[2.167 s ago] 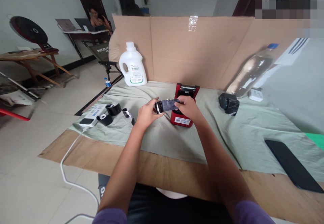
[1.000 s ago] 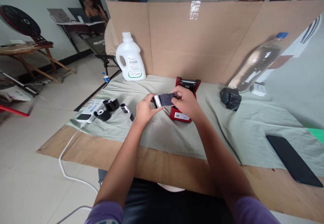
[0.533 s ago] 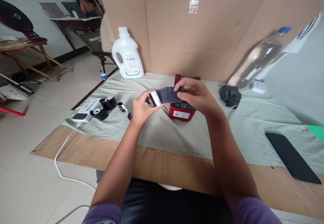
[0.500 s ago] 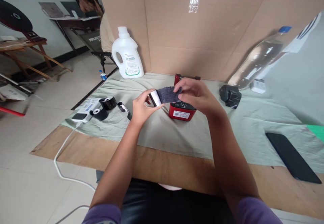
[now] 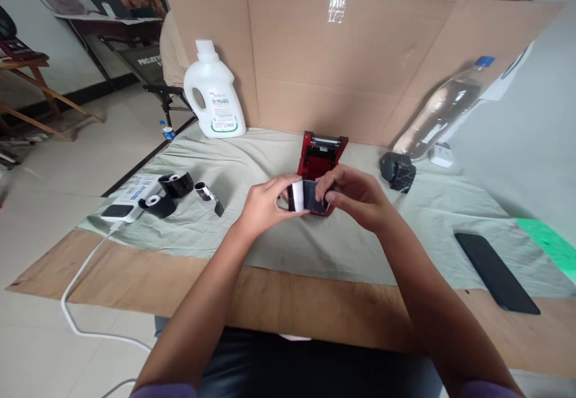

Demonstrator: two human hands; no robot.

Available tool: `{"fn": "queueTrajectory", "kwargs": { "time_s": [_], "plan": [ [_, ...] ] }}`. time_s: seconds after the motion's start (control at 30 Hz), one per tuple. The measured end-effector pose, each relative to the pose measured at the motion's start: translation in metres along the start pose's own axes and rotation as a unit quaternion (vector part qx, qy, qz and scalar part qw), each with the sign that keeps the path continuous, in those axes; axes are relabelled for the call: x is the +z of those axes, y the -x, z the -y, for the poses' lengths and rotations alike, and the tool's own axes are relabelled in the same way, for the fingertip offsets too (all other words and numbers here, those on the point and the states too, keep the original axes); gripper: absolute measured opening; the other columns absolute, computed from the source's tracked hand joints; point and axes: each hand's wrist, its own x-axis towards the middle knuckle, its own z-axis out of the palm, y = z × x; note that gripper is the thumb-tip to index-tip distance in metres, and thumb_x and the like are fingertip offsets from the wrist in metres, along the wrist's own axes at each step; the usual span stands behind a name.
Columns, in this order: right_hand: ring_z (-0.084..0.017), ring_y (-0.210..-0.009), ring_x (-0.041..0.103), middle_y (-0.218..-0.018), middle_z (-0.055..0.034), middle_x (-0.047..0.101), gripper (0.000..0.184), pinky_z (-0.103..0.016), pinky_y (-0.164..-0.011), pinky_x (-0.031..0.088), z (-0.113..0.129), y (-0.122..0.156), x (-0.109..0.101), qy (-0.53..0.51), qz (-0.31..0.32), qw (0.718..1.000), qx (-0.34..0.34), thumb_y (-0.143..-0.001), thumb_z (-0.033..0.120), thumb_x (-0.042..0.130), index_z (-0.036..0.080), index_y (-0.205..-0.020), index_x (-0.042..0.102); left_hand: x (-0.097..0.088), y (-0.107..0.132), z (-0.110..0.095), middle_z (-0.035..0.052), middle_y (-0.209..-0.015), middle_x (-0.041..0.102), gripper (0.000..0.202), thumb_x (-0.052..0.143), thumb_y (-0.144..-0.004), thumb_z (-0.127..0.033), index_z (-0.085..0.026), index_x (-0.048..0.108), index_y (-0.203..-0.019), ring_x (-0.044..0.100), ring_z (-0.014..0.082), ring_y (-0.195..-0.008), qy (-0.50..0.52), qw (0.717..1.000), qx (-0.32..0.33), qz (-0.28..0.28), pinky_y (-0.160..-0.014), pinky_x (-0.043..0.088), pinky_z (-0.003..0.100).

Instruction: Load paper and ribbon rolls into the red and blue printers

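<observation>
My left hand [image 5: 264,202] and my right hand [image 5: 355,194] are both closed on a small dark ribbon roll [image 5: 304,196] with a white end, held between them just above the cloth. Directly behind it stands a small red printer [image 5: 321,152] with its lid open. My fingers pinch the roll from either side and hide part of it.
Two black rolls [image 5: 167,192] and a small spool [image 5: 207,194] lie left beside a white power strip [image 5: 126,199]. A white jug [image 5: 212,95], a clear bottle [image 5: 438,114], a black device [image 5: 396,171] and a black phone [image 5: 495,273] sit around. A cardboard screen [image 5: 342,56] closes the back.
The stretched-out ribbon has been drawn in to a short piece. Both hands have come closer together and dropped lower, in front of the printer, whose open lid now shows.
</observation>
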Motion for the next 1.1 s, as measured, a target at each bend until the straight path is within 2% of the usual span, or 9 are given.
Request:
{"fn": "queueTrajectory", "kwargs": {
  "time_s": [0.17,0.3,0.47,0.6,0.7,0.8,0.87,1.0,1.1],
  "plan": [
    [-0.016,-0.084,0.06,-0.093,-0.004,0.063,0.019,-0.03,-0.073,0.05,-0.009,0.037,-0.01,0.0,-0.021,0.999,0.044,-0.088,0.032,0.07,0.021,-0.101,0.062,0.011,0.0,-0.023,0.0021,-0.114,0.071,0.052,0.078,-0.075,-0.045,-0.024,0.061,-0.119,0.069,0.0158,-0.083,0.023,0.989,-0.001,0.147,-0.075,0.052,0.026],
    [-0.016,-0.085,0.06,-0.092,-0.0038,0.062,0.012,-0.03,-0.075,0.05,-0.005,0.045,-0.009,-0.005,-0.01,0.999,0.039,-0.091,0.027,0.065,0.022,-0.102,0.062,0.02,0.0,-0.036,0.0021,-0.113,0.071,0.053,0.076,-0.076,-0.049,-0.024,0.059,-0.12,0.069,0.0201,-0.089,-0.033,0.978,-0.007,0.204,-0.076,0.05,0.03],
    [-0.014,-0.075,0.058,-0.086,-0.0024,0.061,0.011,-0.028,-0.068,0.049,-0.011,0.053,0.003,-0.024,0.03,0.999,0.023,-0.094,0.027,0.059,0.021,-0.102,0.061,0.028,0.0,-0.042,0.0022,-0.11,0.071,0.042,0.073,-0.078,-0.047,-0.024,0.059,-0.11,0.07,0.0242,-0.091,-0.131,0.95,-0.024,0.281,-0.067,0.045,0.03],
    [-0.009,-0.053,0.049,-0.063,0.0045,0.055,0.01,-0.023,-0.053,0.042,-0.023,0.066,-0.001,-0.041,0.04,0.994,0.095,-0.097,0.029,0.053,0.021,-0.099,0.058,0.033,0.001,-0.041,0.0059,-0.112,0.07,0.038,0.073,-0.079,-0.039,-0.021,0.059,-0.111,0.07,0.0259,-0.091,-0.185,0.921,-0.018,0.341,-0.066,0.046,0.031],
    [-0.009,-0.049,0.047,-0.056,0.0051,0.053,0.015,-0.022,-0.051,0.039,-0.036,0.072,-0.008,0.064,0.0,0.986,0.151,-0.097,0.027,0.05,0.02,-0.086,0.058,0.037,0.003,-0.039,0.0073,-0.111,0.07,0.039,0.074,-0.078,-0.036,-0.02,0.06,-0.11,0.07,0.0274,-0.089,-0.208,0.907,-0.015,0.365,-0.066,0.047,0.032],
    [-0.011,-0.057,0.051,-0.066,0.0011,0.058,0.012,-0.024,-0.055,0.042,-0.054,0.075,-0.007,0.212,-0.037,0.968,0.126,-0.092,0.022,0.054,0.019,-0.082,0.06,0.04,0.005,-0.038,0.0079,-0.108,0.071,0.04,0.076,-0.074,-0.038,-0.02,0.061,-0.107,0.07,0.0287,-0.088,-0.221,0.902,-0.026,0.37,-0.067,0.048,0.033],
    [-0.014,-0.069,0.056,-0.08,-0.0031,0.063,0.009,-0.027,-0.064,0.047,-0.067,0.077,0.0,0.27,-0.033,0.959,0.081,-0.089,0.018,0.055,0.019,-0.092,0.064,0.04,0.006,-0.036,0.0084,-0.106,0.071,0.041,0.077,-0.073,-0.041,-0.019,0.062,-0.105,0.07,0.0292,-0.088,-0.218,0.902,-0.041,0.371,-0.067,0.048,0.034],
    [-0.023,-0.106,0.059,-0.116,-0.013,0.058,0.036,-0.039,-0.089,0.053,-0.086,0.082,0.015,0.332,0.016,0.943,0.002,-0.087,0.014,0.057,0.02,-0.122,0.062,0.04,0.008,-0.03,0.0111,-0.103,0.072,0.046,0.077,-0.069,-0.046,-0.018,0.062,-0.103,0.07,0.0316,-0.089,-0.194,0.906,-0.074,0.369,-0.067,0.049,0.035],
    [-0.026,-0.117,0.054,-0.127,-0.0146,0.052,0.04,-0.045,-0.095,0.052,-0.093,0.083,0.017,0.371,0.031,0.927,-0.04,-0.088,0.011,0.056,0.023,-0.126,0.062,0.042,0.01,-0.025,0.0111,-0.097,0.073,0.049,0.078,-0.066,-0.051,-0.019,0.063,-0.1,0.07,0.0326,-0.085,-0.179,0.91,-0.093,0.362,-0.063,0.047,0.035]
  ]
}}
